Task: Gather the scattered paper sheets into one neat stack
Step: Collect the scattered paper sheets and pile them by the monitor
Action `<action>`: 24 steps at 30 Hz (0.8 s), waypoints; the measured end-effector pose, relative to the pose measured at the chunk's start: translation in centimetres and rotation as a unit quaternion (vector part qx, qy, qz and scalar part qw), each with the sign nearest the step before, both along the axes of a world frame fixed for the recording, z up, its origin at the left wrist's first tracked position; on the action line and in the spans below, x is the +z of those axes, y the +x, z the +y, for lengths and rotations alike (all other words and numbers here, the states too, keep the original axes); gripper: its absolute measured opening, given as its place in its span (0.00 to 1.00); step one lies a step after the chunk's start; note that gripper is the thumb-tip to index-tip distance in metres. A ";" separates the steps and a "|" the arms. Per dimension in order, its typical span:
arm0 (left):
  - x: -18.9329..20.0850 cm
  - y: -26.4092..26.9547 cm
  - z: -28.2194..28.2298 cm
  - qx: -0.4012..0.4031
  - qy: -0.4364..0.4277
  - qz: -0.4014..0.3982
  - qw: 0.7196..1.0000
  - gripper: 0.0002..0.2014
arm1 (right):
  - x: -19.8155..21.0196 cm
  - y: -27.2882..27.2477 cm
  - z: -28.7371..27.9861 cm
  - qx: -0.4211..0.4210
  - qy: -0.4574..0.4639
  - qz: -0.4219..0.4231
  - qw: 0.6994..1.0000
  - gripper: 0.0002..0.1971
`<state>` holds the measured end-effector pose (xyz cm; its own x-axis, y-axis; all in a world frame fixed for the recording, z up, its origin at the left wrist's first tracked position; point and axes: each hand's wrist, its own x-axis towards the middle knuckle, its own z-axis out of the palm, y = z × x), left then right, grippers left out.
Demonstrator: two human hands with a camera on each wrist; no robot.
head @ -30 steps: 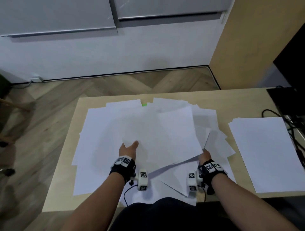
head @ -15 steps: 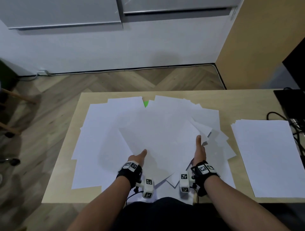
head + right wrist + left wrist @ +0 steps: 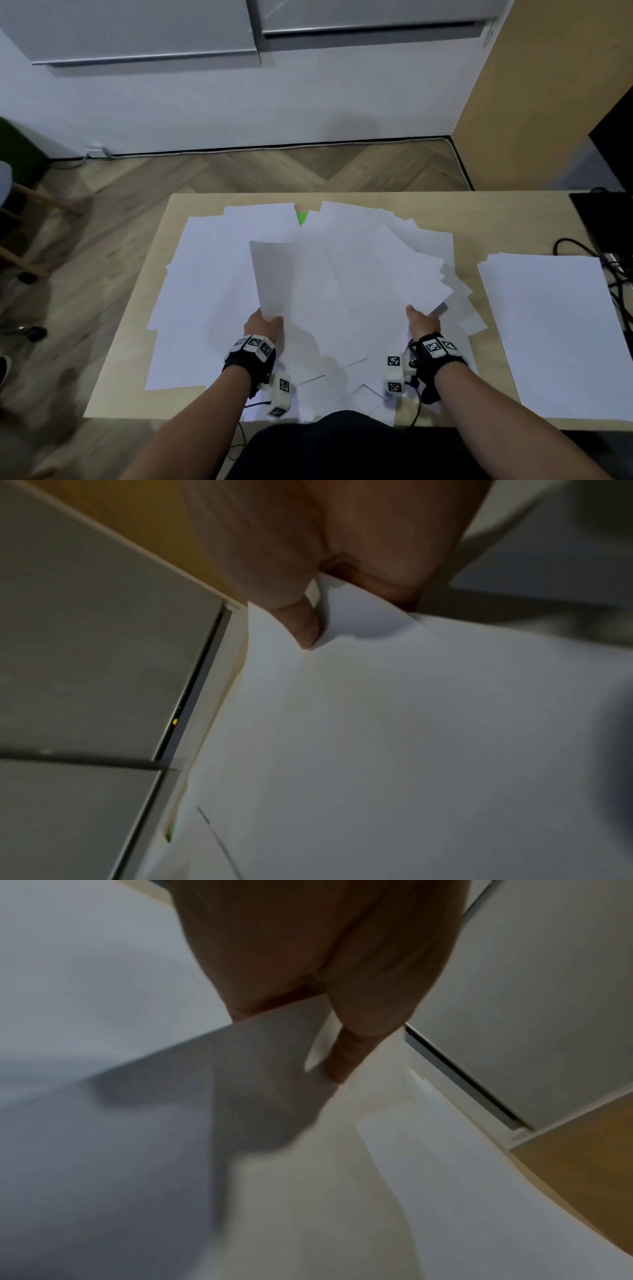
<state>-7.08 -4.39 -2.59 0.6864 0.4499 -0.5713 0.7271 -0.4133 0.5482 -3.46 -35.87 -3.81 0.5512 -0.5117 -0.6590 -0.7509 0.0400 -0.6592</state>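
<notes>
Both hands pinch paper: left hand [image 3: 263, 322] and right hand [image 3: 422, 320] lift near corners of sheets [image 3: 342, 284] above the scattered pile on table [image 3: 144, 291]. Wrist views show thumbs [image 3: 346, 1056] atop sheets.

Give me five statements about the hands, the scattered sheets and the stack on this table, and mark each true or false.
1. The left hand pinches the near corner of a lifted sheet. True.
2. The right hand rests flat and holds nothing. False: its thumb and fingers pinch a paper corner.
3. A separate stack of paper lies on the right side of the table. True.
4. The scattered sheets already form one neat stack. False: they lie fanned and overlapping.
5. A green scrap shows at the near table edge. False: it peeks out at the pile's far edge.
</notes>
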 end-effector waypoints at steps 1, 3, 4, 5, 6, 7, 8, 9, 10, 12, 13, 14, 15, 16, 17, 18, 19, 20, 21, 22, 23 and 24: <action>0.1 0.3 0.5 0.003 0.000 0.000 1.000 0.15 | 0.0 0.0 -0.7 0.014 -0.004 0.003 1.000 0.22; 0.4 0.7 1.4 -0.007 -0.001 0.015 1.000 0.11 | 0.0 0.1 -2.1 0.040 -0.003 0.010 0.999 0.22; 0.5 0.9 1.7 -0.015 -0.006 0.029 0.999 0.10 | 0.0 0.1 -2.7 0.053 0.000 0.015 0.998 0.21; 0.6 1.2 1.9 -0.025 -0.017 0.038 0.999 0.09 | 0.0 0.0 -3.2 0.065 0.003 0.015 0.998 0.21; 0.6 1.5 1.9 -0.040 -0.024 0.047 0.998 0.08 | -0.2 0.0 -3.6 0.074 0.005 0.007 0.997 0.21; 0.5 1.8 1.8 -0.056 -0.028 0.053 0.997 0.09 | -0.4 0.0 -3.8 0.076 0.012 -0.008 0.997 0.20; 0.4 2.0 1.6 -0.073 -0.028 0.054 0.995 0.10 | -0.7 0.0 -3.9 0.074 0.022 -0.024 0.997 0.20; 0.5 2.2 1.2 -0.087 -0.028 0.044 0.995 0.13 | -0.9 0.0 -3.7 0.070 0.033 -0.039 0.996 0.19; 0.4 2.4 0.7 -0.094 -0.031 0.031 0.995 0.17 | -1.1 0.0 -3.3 0.071 0.046 -0.045 0.995 0.18; 0.3 2.7 -0.9 -0.089 -0.049 -0.002 0.995 0.23 | -1.4 -0.1 -2.2 0.076 0.093 -0.070 0.990 0.22; 0.3 2.7 -2.0 -0.088 -0.054 -0.015 0.995 0.25 | -1.8 0.0 -1.7 0.070 0.125 -0.082 0.986 0.26; 0.2 2.8 -3.1 -0.098 -0.052 -0.023 0.994 0.26 | -1.9 -0.1 -1.1 0.056 0.155 -0.091 0.982 0.29; -0.1 2.8 -4.2 -0.120 -0.044 -0.028 0.991 0.27 | -1.7 -0.1 -0.5 0.055 0.172 -0.093 0.979 0.27; -0.3 2.8 -5.3 -0.147 -0.034 -0.031 0.988 0.29 | -2.1 -0.1 -0.2 0.057 0.172 -0.090 0.979 0.24; -0.8 2.8 -6.2 -0.174 -0.024 -0.033 0.984 0.31 | -2.4 0.0 0.0 0.067 0.166 -0.077 0.981 0.22; -1.0 2.8 -7.0 -0.195 -0.019 -0.030 0.980 0.32 | -2.6 0.0 0.2 0.074 0.161 -0.065 0.982 0.22; -1.3 2.8 -7.7 -0.212 -0.009 -0.025 0.977 0.32 | -3.0 0.1 0.1 0.088 0.151 -0.057 0.983 0.22; -1.4 2.8 -8.1 -0.233 0.018 -0.019 0.972 0.30 | -3.9 0.4 -0.3 0.106 0.138 -0.051 0.983 0.21; -1.5 2.8 -8.4 -0.251 0.061 -0.019 0.966 0.30 | -4.4 0.6 -0.7 0.120 0.125 -0.048 0.984 0.19; -1.4 2.8 -8.4 -0.258 0.108 -0.026 0.960 0.31 | -4.7 0.8 -1.0 0.124 0.125 -0.047 0.983 0.17; -1.3 2.8 -8.1 -0.249 0.140 -0.039 0.957 0.33 | -4.5 1.0 -1.2 0.119 0.131 -0.052 0.983 0.17; -1.2 2.8 -7.7 -0.230 0.148 -0.052 0.961 0.37 | -3.4 1.0 -1.1 0.107 0.143 -0.063 0.982 0.17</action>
<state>-4.27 -12.09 -3.74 0.8974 0.2183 -0.3834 0.3791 -0.8260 0.4171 -2.46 -37.00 -7.25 0.7119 -0.1782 -0.6793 -0.6762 0.0872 -0.7315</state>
